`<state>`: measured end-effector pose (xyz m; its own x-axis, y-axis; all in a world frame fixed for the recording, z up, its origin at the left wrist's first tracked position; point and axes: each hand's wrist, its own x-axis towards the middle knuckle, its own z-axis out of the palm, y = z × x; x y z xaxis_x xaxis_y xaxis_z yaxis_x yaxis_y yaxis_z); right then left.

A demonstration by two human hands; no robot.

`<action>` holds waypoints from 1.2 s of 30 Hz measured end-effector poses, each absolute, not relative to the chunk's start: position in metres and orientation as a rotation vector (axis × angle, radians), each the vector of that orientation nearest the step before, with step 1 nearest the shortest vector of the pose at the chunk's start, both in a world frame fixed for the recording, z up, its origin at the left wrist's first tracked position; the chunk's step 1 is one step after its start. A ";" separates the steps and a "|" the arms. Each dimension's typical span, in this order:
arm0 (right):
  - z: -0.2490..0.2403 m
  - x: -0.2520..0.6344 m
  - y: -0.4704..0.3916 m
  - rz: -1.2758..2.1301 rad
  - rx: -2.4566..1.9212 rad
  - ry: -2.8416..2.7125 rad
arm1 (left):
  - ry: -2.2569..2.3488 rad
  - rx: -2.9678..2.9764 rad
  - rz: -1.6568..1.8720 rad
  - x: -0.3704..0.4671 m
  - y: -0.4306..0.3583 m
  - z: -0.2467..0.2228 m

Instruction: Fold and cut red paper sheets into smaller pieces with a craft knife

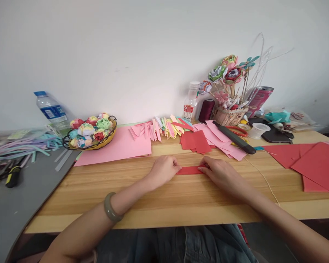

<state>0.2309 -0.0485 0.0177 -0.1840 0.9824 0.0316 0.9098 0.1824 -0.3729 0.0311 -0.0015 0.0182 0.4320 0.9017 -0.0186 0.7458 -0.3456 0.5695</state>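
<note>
A narrow red paper strip (190,170), perhaps a folded piece, lies level just above or on the wooden tabletop between my hands. My left hand (164,171) pinches its left end, thumb and fingers closed together. At the other end, my right hand (218,171) grips the strip between thumb and curled fingers. Just beyond my hands, small red paper squares (197,141) lie in a loose pile. Pink paper pieces (222,140) spread beside them, partly under a dark-handled tool (234,138).
A basket of paper flowers (112,137) rests on pink sheets (120,149) at left. Folded colored pieces (164,128) line the back. Large red sheets (318,164) lie right. A flower pot (227,115), a clear bottle (190,104) and thread spool (207,110) stand near the wall.
</note>
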 end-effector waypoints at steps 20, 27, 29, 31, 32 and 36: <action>0.009 0.242 -0.050 0.348 -1.591 -2.299 | 1.267 2.346 0.414 0.025 -0.015 0.017; 0.008 0.241 -0.049 0.502 -1.539 -2.182 | 1.192 2.305 0.513 0.022 -0.016 0.013; 0.011 0.241 -0.045 0.613 -1.559 -2.112 | 1.131 2.228 0.602 0.021 -0.011 0.009; 0.016 0.241 -0.038 0.719 -1.545 -2.058 | 1.080 2.073 0.673 0.019 -0.004 0.004; 0.019 0.242 -0.033 0.756 -1.516 -2.040 | 1.062 1.970 0.703 0.019 0.000 0.001; 0.031 0.240 -0.016 0.791 -1.420 -2.012 | 1.042 1.602 0.806 0.017 0.009 -0.001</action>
<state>0.2395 -0.0155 0.0310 -0.2923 0.9512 0.0994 0.6290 0.2695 -0.7292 0.0168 0.0094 -0.0014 0.4018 0.9157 0.0049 0.2345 -0.1081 0.9661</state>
